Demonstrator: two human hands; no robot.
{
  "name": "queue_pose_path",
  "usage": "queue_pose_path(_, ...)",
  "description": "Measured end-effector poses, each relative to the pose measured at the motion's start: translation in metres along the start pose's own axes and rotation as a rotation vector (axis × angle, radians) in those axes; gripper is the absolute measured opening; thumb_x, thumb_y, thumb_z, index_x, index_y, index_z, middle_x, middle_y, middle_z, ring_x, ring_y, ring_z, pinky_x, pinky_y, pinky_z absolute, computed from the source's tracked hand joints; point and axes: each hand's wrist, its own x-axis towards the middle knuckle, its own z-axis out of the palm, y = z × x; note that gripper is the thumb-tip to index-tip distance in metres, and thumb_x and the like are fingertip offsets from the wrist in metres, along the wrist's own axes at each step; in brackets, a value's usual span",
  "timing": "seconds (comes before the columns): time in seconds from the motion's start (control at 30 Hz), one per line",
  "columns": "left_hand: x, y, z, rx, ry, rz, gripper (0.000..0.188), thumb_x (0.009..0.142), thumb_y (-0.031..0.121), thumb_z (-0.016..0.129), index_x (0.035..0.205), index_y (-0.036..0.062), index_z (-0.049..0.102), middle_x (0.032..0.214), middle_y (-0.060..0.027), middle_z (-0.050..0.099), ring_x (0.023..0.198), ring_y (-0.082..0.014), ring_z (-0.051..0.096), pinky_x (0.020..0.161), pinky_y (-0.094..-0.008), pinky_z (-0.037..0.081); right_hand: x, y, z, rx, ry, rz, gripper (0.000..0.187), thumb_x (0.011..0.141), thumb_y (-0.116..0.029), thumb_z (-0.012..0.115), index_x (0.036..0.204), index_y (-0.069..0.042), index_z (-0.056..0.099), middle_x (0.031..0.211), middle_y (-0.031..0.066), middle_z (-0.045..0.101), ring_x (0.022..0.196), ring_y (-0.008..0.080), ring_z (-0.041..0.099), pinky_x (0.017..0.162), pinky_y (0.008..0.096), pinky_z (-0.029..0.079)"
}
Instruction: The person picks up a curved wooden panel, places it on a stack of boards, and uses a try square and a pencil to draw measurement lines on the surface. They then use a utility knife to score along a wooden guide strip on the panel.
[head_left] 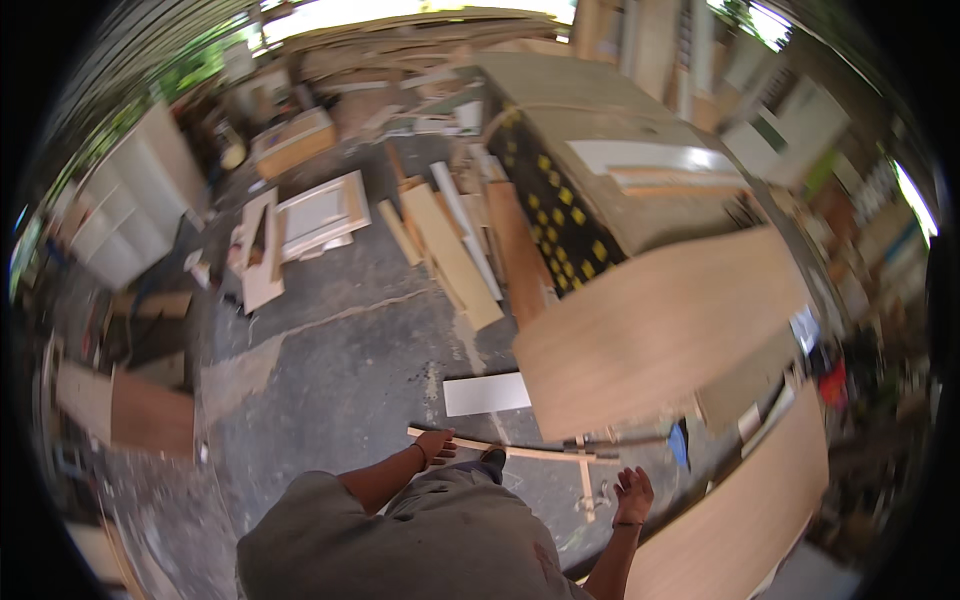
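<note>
A thin wooden strip (505, 450) is gripped near its left end by the left hand (436, 446) — fingers curled round it — above the concrete floor (330, 370). The right hand (634, 494) hangs free, fingers spread wide. Lifting seems underway; steadying the strip's far end is likely called for next.

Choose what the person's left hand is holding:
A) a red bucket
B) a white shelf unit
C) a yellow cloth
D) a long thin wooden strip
D: the left hand closes around one end of a long thin wooden strip that runs across above the concrete floor, while the right hand is open and empty.
</note>
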Motion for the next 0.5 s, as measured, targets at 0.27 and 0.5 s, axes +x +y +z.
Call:
queue_pose_path(0.27, 0.002, -0.018, 0.061, -0.473, 0.175, 0.124, 0.045, 0.082, 0.050, 0.054, 0.100, 0.0089, 0.056, 0.092, -0.0026, 0.060, 0.078, -0.0154, 0.059, 0.068, -0.0339, 0.044, 0.245, -0.038, -0.019, -0.009, -0.148, 0.137, 0.055, 0.089, -0.034, 0.046, 0.136, -0.011, 0.031, 0.143, 0.0115, 0.028, 0.125, 0.0269, 0.037, 0.098, 0.0435, 0.033)
queue_pose_path(0.5, -0.026, -0.045, 0.146, -0.844, 0.224, 0.227, 0.043, 0.082, 0.048, 0.057, 0.101, 0.0096, 0.055, 0.095, -0.0023, 0.059, 0.078, -0.0157, 0.058, 0.069, -0.0333, 0.045, 0.340, -0.060, -0.018, 0.021, -0.139, 0.345, 0.063, 0.085, -0.040, 0.052, 0.135, -0.008, 0.030, 0.142, 0.0117, 0.027, 0.123, 0.0281, 0.036, 0.098, 0.0441, 0.034)
